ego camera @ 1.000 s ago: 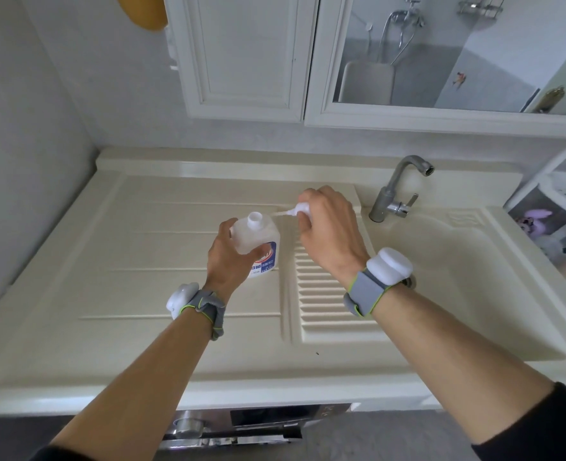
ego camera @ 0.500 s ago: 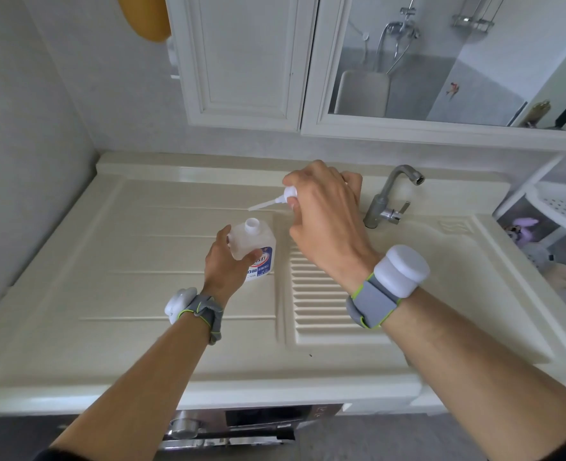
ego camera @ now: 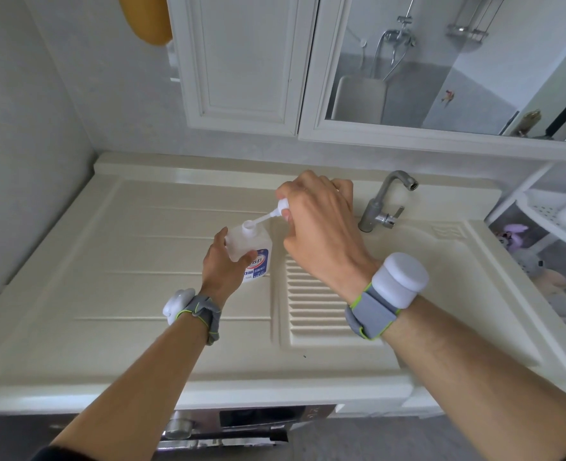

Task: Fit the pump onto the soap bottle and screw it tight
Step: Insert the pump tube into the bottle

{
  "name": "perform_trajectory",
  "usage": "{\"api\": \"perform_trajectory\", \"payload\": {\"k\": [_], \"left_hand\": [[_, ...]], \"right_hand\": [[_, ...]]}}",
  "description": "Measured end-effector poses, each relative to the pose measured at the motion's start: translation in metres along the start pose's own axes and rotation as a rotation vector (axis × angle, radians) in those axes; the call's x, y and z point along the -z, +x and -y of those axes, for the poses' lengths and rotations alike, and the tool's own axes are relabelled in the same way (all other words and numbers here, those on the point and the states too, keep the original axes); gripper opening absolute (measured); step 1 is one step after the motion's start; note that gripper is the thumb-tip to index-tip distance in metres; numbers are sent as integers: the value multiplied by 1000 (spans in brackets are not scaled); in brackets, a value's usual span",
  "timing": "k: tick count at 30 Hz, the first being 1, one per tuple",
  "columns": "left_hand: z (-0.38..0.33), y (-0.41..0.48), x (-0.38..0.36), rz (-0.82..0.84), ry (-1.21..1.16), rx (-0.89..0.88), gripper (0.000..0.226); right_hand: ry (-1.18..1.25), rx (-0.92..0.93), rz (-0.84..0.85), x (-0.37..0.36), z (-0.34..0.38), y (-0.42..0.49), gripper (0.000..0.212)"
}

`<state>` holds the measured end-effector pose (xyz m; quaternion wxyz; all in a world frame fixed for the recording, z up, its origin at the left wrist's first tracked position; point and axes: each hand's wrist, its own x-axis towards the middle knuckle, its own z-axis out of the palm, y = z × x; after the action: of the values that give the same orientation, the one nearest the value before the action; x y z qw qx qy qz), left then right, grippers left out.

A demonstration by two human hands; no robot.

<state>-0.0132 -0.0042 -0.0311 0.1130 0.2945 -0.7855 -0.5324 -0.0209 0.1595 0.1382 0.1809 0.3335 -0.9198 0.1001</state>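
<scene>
A clear soap bottle with a blue and white label stands on the cream counter, its neck uncapped. My left hand grips the bottle's body from the left. My right hand holds the white pump above and right of the bottle. The pump's thin dip tube slants down to the left, and its tip sits at the bottle's mouth. Most of the pump head is hidden inside my right fist.
A ribbed drain section lies right of the bottle, beside the sink basin with a metal tap. White cabinets and a mirror hang above. A white rack stands at the far right. An appliance sits under the counter.
My right hand has lifted the pump and swung its tube from pointing left over the counter down to the bottle's mouth. The bottle stays held in my left hand.
</scene>
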Motion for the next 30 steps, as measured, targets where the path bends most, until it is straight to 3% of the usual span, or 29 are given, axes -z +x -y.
{"api": "perform_trajectory", "payload": {"k": [30], "left_hand": [[7, 2, 1, -4, -17, -18, 77]], "right_hand": [[-56, 73, 121, -19, 13, 36, 25]]}}
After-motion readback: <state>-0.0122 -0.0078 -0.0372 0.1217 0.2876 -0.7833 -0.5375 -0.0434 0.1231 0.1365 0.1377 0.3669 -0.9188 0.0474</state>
